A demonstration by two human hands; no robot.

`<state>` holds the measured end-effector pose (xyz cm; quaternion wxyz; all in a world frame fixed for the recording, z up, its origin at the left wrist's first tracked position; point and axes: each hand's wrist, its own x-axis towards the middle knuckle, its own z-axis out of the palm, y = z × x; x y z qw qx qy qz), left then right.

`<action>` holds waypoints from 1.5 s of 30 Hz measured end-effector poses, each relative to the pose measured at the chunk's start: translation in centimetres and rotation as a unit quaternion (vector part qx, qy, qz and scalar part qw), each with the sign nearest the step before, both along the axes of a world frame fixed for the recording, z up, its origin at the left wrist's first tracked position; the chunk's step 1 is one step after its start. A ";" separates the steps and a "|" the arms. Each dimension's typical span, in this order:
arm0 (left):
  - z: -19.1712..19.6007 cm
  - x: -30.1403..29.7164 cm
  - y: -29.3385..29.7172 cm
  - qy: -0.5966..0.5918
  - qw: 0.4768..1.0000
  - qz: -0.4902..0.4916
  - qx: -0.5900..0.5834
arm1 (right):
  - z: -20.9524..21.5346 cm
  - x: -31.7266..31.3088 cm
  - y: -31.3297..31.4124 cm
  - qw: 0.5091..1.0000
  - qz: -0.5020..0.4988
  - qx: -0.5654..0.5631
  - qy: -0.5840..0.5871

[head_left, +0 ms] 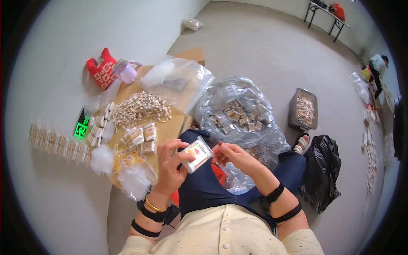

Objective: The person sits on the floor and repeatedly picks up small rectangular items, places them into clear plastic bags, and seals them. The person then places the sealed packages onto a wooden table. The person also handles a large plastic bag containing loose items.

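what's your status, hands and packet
Left hand and right hand both grip the small clear packet over the lap. Filled packets on cardboard to the left. Nothing between.

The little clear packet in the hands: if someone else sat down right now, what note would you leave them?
Left hand: grip on the small clear packet of sticks, above the lap.
Right hand: fingertips at the packet's end, pinching it.
Loose sticks are piled on the cardboard sheet; filled packets lie beside the pile and in the clear bag ahead.
Done: many packets filled.
Left: this packet, plus the loose pile.
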<state>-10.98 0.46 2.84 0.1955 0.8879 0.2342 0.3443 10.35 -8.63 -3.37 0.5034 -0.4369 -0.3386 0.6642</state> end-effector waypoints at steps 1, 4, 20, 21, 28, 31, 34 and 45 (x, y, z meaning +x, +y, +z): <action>0.0 0.5 -0.5 -0.013 1.000 -0.016 0.004 | 0.3 -0.1 -0.1 1.000 -0.008 0.015 0.022; -0.7 1.6 -1.1 -0.029 0.998 -0.048 0.020 | 0.7 0.9 -0.9 0.997 -0.024 0.063 0.034; 1.6 7.0 -4.4 0.018 0.955 -0.052 -0.290 | 3.7 1.3 -3.7 0.945 -0.163 0.169 -0.230; 1.2 7.1 -4.2 0.018 0.954 -0.067 -0.293 | 3.7 1.2 -4.0 0.947 -0.165 0.164 -0.223; 0.7 7.9 -4.0 0.014 0.938 -0.141 -0.316 | 4.9 1.4 -5.8 0.951 -0.159 0.128 -0.233; 1.1 7.9 -4.0 0.013 0.934 -0.160 -0.318 | 5.1 1.4 -6.1 0.953 -0.152 0.131 -0.229; 1.2 7.7 -4.3 0.010 0.932 -0.157 -0.326 | 5.3 1.5 -6.3 0.963 -0.151 0.146 -0.169; 0.9 6.4 -4.1 -0.063 0.937 -0.101 -0.328 | 6.6 2.0 -6.0 0.952 -0.131 0.168 -0.219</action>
